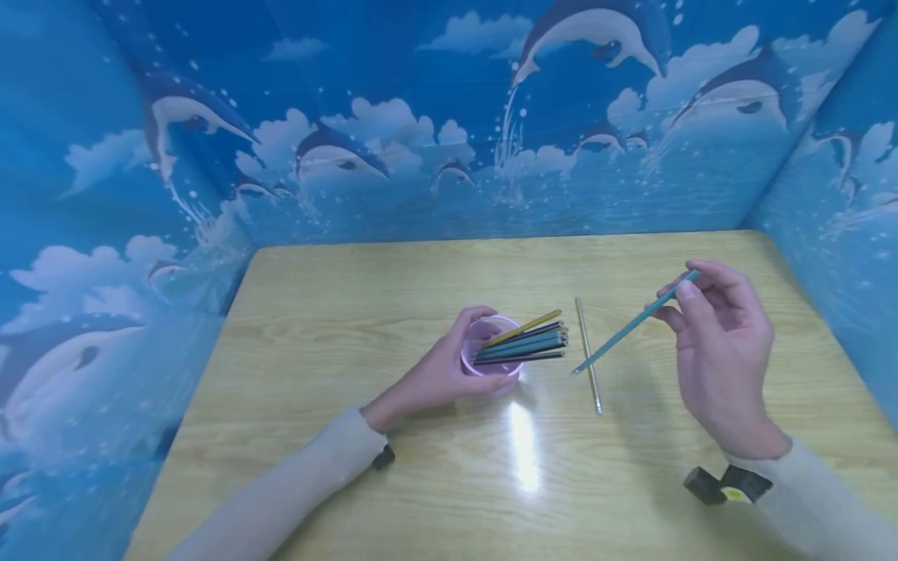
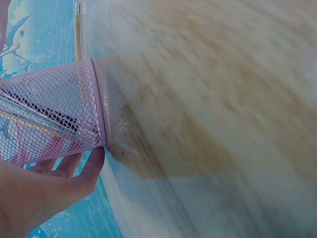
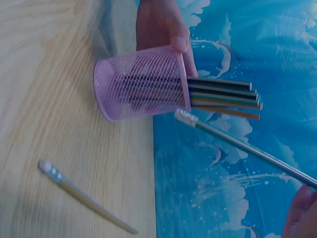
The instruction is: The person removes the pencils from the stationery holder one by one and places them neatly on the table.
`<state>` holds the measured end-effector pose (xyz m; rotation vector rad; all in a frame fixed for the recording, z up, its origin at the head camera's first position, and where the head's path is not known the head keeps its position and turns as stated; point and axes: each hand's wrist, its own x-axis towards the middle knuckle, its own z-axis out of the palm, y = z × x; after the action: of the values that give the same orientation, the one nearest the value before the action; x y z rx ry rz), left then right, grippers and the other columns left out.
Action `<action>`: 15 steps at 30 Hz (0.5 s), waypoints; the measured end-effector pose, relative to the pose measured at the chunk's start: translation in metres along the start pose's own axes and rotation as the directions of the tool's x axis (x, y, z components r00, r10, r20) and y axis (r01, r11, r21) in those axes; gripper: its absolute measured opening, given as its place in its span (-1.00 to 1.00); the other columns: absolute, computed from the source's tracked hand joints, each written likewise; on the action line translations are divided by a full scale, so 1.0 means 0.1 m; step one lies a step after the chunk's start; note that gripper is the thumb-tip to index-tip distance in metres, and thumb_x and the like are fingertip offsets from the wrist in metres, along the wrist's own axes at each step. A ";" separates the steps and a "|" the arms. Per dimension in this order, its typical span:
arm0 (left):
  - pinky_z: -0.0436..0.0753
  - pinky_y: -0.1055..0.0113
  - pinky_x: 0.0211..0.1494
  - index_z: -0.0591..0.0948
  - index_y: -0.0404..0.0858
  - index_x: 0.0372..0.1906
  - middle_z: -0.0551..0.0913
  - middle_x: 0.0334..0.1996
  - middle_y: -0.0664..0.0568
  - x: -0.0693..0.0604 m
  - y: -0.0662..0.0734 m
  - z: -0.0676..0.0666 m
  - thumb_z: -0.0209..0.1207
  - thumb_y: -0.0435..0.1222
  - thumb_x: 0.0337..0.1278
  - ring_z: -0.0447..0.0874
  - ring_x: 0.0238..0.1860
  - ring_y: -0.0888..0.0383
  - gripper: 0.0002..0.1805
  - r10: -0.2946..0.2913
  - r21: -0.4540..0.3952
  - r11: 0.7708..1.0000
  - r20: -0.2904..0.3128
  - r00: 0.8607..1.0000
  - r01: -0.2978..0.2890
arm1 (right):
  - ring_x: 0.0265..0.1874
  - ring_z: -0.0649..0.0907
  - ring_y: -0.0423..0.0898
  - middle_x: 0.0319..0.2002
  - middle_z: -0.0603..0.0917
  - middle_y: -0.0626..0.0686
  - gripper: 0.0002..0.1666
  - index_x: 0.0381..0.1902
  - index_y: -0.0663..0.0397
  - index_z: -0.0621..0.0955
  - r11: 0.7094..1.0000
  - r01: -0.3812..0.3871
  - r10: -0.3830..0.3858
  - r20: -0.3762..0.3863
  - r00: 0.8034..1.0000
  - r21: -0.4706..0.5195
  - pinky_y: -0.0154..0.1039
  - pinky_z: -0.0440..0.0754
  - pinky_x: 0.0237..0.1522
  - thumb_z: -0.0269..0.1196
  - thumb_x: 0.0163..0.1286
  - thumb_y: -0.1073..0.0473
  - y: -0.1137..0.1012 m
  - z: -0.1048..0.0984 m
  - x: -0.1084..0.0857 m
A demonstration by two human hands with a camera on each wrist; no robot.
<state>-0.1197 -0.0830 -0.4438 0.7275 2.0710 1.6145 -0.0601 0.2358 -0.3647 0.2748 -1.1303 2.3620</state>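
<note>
Head view: near the middle of the table (image 1: 365,288), the left hand (image 1: 452,370) curls its fingers round a pink mesh cup (image 1: 502,372) of pencils (image 1: 529,343); toward the right edge, the right hand (image 1: 730,358) pinches a teal pencil (image 1: 631,327) above a loose pencil (image 1: 594,386). Left wrist: fingers lie against the mesh. Right wrist: left thumb (image 3: 180,43) touches the rim (image 3: 185,87).

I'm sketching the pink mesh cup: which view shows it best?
The right wrist view: the pink mesh cup shows from rim to base. The head view looks into its mouth; the left wrist's cuts off its rim.
</note>
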 end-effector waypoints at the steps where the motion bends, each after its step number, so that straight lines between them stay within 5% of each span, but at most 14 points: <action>1: 0.68 0.21 0.34 0.25 0.19 0.60 0.57 0.37 0.00 0.00 0.00 0.00 0.66 -0.16 0.11 0.60 0.35 0.03 0.05 0.000 -0.002 1.000 -0.002 1.000 0.000 | -0.16 0.70 0.16 -0.13 0.56 0.32 -0.61 0.28 0.72 0.45 1.000 -0.012 0.012 -0.007 1.000 -0.022 -0.11 0.86 -0.14 0.07 0.54 0.70 0.00 -0.02 0.02; 7: 0.68 0.20 0.35 0.25 0.18 0.60 0.57 0.38 -0.02 0.00 0.00 -0.01 0.65 -0.18 0.11 0.59 0.37 0.02 0.05 -0.004 -0.006 1.000 -0.006 1.000 0.003 | -0.22 0.73 0.01 -0.13 0.64 0.23 -0.64 0.22 0.56 0.55 0.967 -0.104 0.089 -0.071 0.993 -0.235 -0.22 0.86 -0.19 0.25 0.51 0.61 -0.02 -0.17 0.16; 15: 0.71 0.18 0.32 0.24 0.11 0.63 0.56 0.38 -0.04 -0.01 0.01 0.00 0.64 -0.22 0.13 0.61 0.34 0.00 0.06 -0.001 -0.021 1.000 0.001 1.000 0.001 | -0.25 0.76 -0.15 -0.20 0.73 0.02 -0.72 0.14 0.31 0.67 0.831 -0.286 0.274 -0.096 0.957 -0.477 -0.33 0.83 -0.27 0.35 0.52 0.47 0.10 -0.46 0.32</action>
<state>-0.1187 -0.0836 -0.4430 0.7193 2.0501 1.6332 -0.0914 0.2775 -0.3883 -0.1083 -1.8086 2.2039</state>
